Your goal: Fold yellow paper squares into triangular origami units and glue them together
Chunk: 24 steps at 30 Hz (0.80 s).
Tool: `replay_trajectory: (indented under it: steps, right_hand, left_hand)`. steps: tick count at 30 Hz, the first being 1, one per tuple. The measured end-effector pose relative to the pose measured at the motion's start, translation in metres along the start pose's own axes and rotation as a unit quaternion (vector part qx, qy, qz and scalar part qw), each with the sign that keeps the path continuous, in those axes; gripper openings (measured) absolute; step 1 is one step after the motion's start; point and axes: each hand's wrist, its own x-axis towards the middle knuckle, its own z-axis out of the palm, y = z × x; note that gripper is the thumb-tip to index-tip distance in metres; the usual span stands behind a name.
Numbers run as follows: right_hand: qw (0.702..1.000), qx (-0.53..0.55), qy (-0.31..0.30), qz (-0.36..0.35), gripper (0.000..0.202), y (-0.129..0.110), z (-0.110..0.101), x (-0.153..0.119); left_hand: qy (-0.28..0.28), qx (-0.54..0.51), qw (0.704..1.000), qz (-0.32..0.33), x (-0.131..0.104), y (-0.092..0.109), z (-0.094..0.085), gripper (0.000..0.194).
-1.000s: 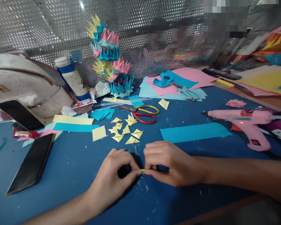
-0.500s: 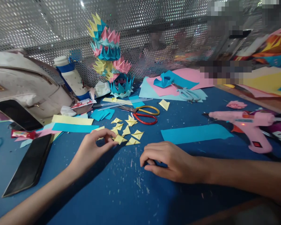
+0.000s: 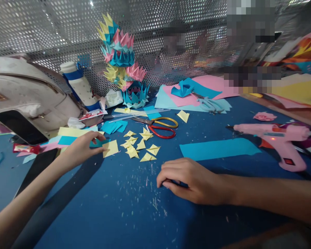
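My left hand (image 3: pixel 79 147) reaches over the table, its thumb and fingers apart. The thumb touches the left edge of a flat yellow paper square (image 3: pixel 111 148). Right of that square lies a cluster of small folded yellow paper pieces (image 3: pixel 132 151), several in number. My right hand (image 3: pixel 188 180) rests on the blue table with fingers loosely curled, and nothing shows inside them. Just beyond it is a long blue paper strip (image 3: pixel 217 148). Scissors (image 3: pixel 152 121) with one yellow and one red handle lie behind the folded pieces.
A pink glue gun (image 3: pixel 272 129) lies at the right, near a pink paper flower (image 3: pixel 264 116). At the back stand a tall folded-paper model (image 3: pixel 124 58) and a bottle (image 3: pixel 80 86). Blue-handled scissors (image 3: pixel 209 104) rest on coloured sheets. Phones (image 3: pixel 20 126) and a bag (image 3: pixel 28 90) occupy the left.
My left hand has left a folded yellow piece in the cluster and moved left to the flat yellow square. My right hand stays in place, still curled.
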Motion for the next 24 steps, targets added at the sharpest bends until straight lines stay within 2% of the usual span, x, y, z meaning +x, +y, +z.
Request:
replay_trajectory:
  steps: [4,13,17,20,24]
  right_hand:
    - [1.000,-0.001,-0.005,0.004,0.020,0.001,0.000,0.000]
    - [1.000,0.002,-0.021,0.012,0.022,0.001,-0.001,0.001]
    - [1.000,0.008,-0.011,0.013,0.021,0.001,-0.002,0.000]
    - [0.999,0.030,0.024,0.030,0.018,0.002,-0.001,-0.001]
    - [0.989,0.071,0.080,0.102,0.018,0.007,0.000,-0.001]
  left_hand:
    - [-0.022,-0.021,0.999,-0.026,0.000,-0.006,0.002,0.042]
    - [-0.009,-0.110,0.993,-0.052,0.000,0.016,0.002,0.035]
    - [0.015,-0.163,0.985,-0.063,-0.006,0.041,-0.001,0.032]
    - [0.024,-0.202,0.976,-0.074,-0.015,0.069,0.005,0.029]
    - [-0.017,-0.251,0.965,-0.073,-0.032,0.108,0.024,0.021]
